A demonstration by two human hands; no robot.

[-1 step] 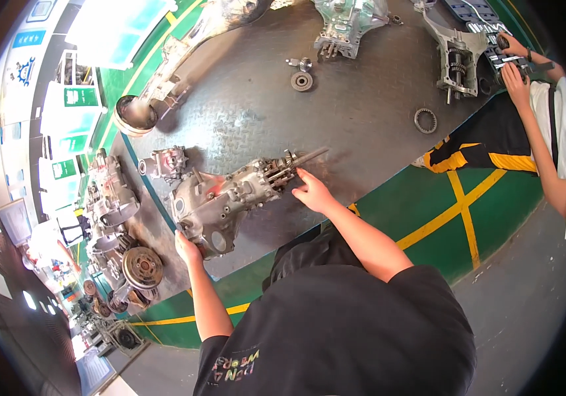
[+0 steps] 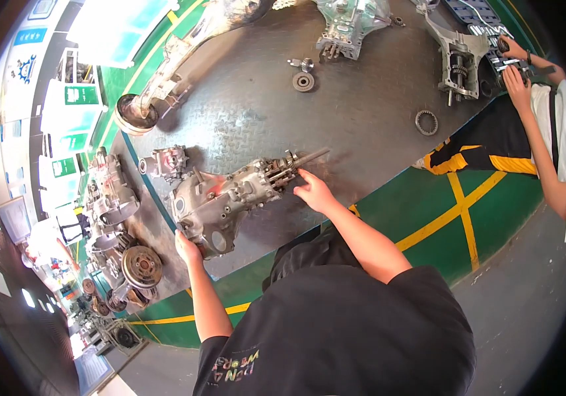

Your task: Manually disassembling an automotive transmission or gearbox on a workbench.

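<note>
A grey metal gearbox (image 2: 227, 208) lies on the steel-topped table in front of me, its wide bell-shaped end to the left. From its right end a cluster of gears (image 2: 286, 162) and a long thin shaft (image 2: 312, 156) stick out. My left hand (image 2: 188, 248) is closed on the near rim of the wide end, some fingers hidden behind the casing. At the gear end, my right hand (image 2: 316, 191) grips the near side, index finger stretched along it and thumb below. A smaller metal housing (image 2: 169, 163) sits just beyond the wide end.
A loose gear ring (image 2: 426, 122), a round bearing-like part (image 2: 303, 82) and a small gear (image 2: 306, 65) lie on the table (image 2: 250, 99). An axle housing (image 2: 170, 63) spans the far left. More castings (image 2: 108, 185) crowd the left; another person's hands (image 2: 516, 82) work at the right.
</note>
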